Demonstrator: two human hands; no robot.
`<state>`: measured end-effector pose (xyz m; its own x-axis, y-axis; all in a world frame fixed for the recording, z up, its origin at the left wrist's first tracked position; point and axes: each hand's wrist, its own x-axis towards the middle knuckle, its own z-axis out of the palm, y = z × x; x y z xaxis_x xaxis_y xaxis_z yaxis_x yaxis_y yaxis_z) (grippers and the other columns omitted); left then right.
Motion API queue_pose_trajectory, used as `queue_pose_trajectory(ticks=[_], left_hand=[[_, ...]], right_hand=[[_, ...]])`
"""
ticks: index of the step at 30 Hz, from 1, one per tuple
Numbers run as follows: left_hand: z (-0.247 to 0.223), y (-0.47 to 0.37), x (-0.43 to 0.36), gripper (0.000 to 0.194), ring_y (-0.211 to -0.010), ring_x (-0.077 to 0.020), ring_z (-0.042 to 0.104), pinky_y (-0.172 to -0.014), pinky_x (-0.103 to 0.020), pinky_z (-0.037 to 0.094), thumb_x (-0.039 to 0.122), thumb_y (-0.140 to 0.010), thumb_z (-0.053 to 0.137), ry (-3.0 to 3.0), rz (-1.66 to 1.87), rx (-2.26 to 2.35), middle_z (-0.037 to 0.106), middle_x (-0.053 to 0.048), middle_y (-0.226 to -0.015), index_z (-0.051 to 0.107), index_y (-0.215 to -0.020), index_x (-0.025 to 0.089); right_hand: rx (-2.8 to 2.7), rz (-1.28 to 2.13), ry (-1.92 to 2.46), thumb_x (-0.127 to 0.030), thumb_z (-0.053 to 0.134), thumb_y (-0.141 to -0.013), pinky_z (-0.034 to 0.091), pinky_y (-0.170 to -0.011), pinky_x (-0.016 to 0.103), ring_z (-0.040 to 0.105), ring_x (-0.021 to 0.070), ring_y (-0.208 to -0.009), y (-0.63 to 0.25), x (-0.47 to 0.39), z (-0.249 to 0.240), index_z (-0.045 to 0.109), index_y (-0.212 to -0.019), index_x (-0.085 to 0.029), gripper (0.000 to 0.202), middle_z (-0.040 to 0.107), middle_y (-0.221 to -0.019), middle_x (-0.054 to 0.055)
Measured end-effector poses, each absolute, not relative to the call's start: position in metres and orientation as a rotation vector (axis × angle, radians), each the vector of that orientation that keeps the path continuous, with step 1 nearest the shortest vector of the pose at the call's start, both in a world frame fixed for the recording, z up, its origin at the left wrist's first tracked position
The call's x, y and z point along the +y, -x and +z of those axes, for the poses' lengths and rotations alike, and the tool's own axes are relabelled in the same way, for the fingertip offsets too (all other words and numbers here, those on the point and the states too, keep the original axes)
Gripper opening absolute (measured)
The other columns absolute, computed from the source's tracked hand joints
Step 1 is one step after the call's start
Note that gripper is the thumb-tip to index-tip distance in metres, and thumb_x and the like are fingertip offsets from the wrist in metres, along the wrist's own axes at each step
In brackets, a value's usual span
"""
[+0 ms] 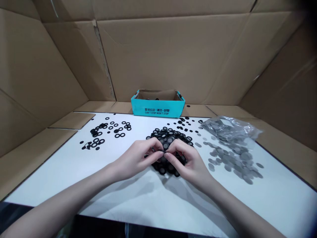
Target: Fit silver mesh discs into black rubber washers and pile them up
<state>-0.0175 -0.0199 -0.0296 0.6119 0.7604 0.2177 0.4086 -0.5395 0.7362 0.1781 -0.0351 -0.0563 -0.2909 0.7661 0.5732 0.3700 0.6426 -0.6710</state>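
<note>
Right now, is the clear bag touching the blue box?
No, the bag lies at the right side of the table, with a gap of white tabletop between it and the box.

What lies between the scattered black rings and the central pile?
In the head view, bare white tabletop separates the black rings from the pile; the left hand sits just nearer the viewer.

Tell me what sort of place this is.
Probably a makeshift workstation for sorting or assembling small parts: cardboard walls enclose a white work surface, with loose black rings and a plastic bag beside scattered gray discs.
</note>
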Motion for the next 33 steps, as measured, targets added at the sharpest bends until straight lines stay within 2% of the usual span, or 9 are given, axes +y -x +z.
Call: queue_pose_trajectory(ticks=[7,13,17,20,27,33], left_hand=[[-0.028,0.016,-0.024,0.008,-0.069,-0.0141,0.063,-0.063,-0.024,0.048,0.022,-0.093,0.049,-2.293,0.704,0.963,0.066,-0.002,-0.079,0.053,-0.089,0.017],[-0.027,0.017,-0.018,0.009,-0.065,-0.0118,0.063,-0.061,-0.021,0.048,0.022,-0.091,0.053,-2.238,0.735,0.916,0.066,-0.001,-0.074,0.059,-0.087,0.016],[-0.027,0.016,-0.017,0.008,-0.061,-0.0098,0.06,-0.059,-0.018,0.047,0.02,-0.088,0.059,-2.274,0.785,0.915,0.066,0.0,-0.072,0.064,-0.086,0.015],[-0.027,0.016,-0.018,0.008,-0.063,-0.0097,0.06,-0.059,-0.018,0.046,0.02,-0.087,0.06,-2.288,0.799,0.922,0.067,0.0,-0.072,0.065,-0.084,0.015],[-0.027,0.014,-0.019,0.011,-0.062,-0.0099,0.057,-0.057,-0.018,0.044,0.021,-0.092,0.053,-2.277,0.79,0.936,0.063,0.001,-0.072,0.059,-0.085,0.015],[-0.027,0.016,-0.018,0.01,-0.06,-0.0103,0.059,-0.059,-0.019,0.046,0.021,-0.09,0.054,-2.284,0.721,0.938,0.062,0.001,-0.069,0.058,-0.082,0.016]], right_hand=[[-1.797,0.358,0.893,-0.016,0.053,-0.089,0.035,-0.051,0.026,0.046,0.0126,-0.057,-0.172,-0.042,-0.056,0.048,-0.069,-0.021,0.021,0.049,-0.063,-0.001],[-1.888,0.317,0.892,-0.016,0.056,-0.088,0.041,-0.06,0.031,0.05,0.0166,-0.065,-0.176,-0.038,-0.058,0.052,-0.07,-0.022,0.02,0.056,-0.064,0.001],[-1.903,0.289,0.887,-0.016,0.06,-0.087,0.043,-0.066,0.034,0.054,0.0189,-0.072,-0.181,-0.034,-0.059,0.059,-0.079,-0.021,0.01,0.063,-0.072,0.003],[-1.93,0.295,0.892,-0.015,0.06,-0.088,0.044,-0.068,0.035,0.054,0.0195,-0.075,-0.182,-0.033,-0.061,0.06,-0.08,-0.021,0.01,0.065,-0.074,0.004],[-1.927,0.296,0.893,-0.013,0.055,-0.088,0.04,-0.059,0.03,0.05,0.0169,-0.068,-0.178,-0.035,-0.06,0.05,-0.072,-0.022,0.019,0.055,-0.067,0.001],[-1.911,0.251,0.874,-0.013,0.054,-0.088,0.038,-0.059,0.03,0.047,0.0169,-0.067,-0.176,-0.039,-0.057,0.047,-0.07,-0.022,0.021,0.052,-0.065,0.001]])
